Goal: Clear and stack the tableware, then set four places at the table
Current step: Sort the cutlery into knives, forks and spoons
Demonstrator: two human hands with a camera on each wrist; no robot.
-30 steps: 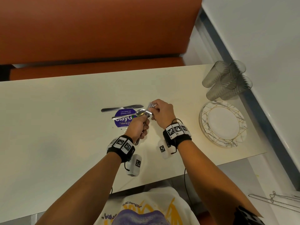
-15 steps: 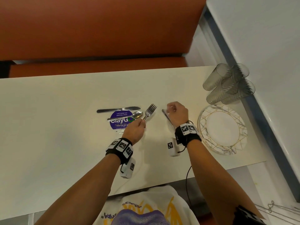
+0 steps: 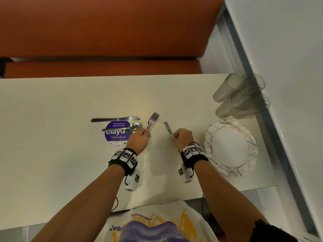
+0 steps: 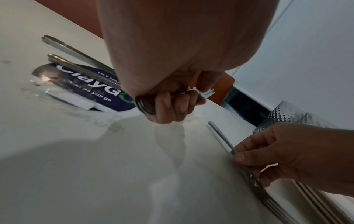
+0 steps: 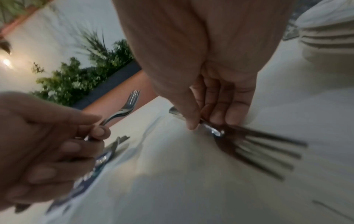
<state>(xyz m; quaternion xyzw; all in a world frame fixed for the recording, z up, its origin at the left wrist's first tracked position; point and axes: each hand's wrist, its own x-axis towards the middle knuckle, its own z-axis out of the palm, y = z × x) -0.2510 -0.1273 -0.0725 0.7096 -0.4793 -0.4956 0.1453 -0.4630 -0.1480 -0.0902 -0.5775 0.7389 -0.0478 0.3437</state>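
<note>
My left hand [image 3: 146, 133] grips a bundle of forks [image 3: 153, 117] by the handles, tines pointing away; the stacked handle ends [image 4: 142, 105] show under my curled fingers. To its right, my right hand [image 3: 175, 135] pinches a single fork [image 3: 167, 126] at its neck, low on the table [image 3: 52, 119]. That fork's handle points away and its tines [image 5: 254, 153] point toward me. A small stack of knives [image 3: 115, 119] and spoons [image 3: 123, 128] lies left of my left hand.
A purple round sticker [image 3: 117, 134] lies under the spoons. Stacked marble-patterned plates [image 3: 230, 147] sit at the right, with several ribbed glasses [image 3: 241, 96] behind them by the wall. An orange bench runs along the table's far side.
My hands were together on the fork bundle. The right hand has drawn one fork off to the right and lowered it to the table; the left keeps the rest.
</note>
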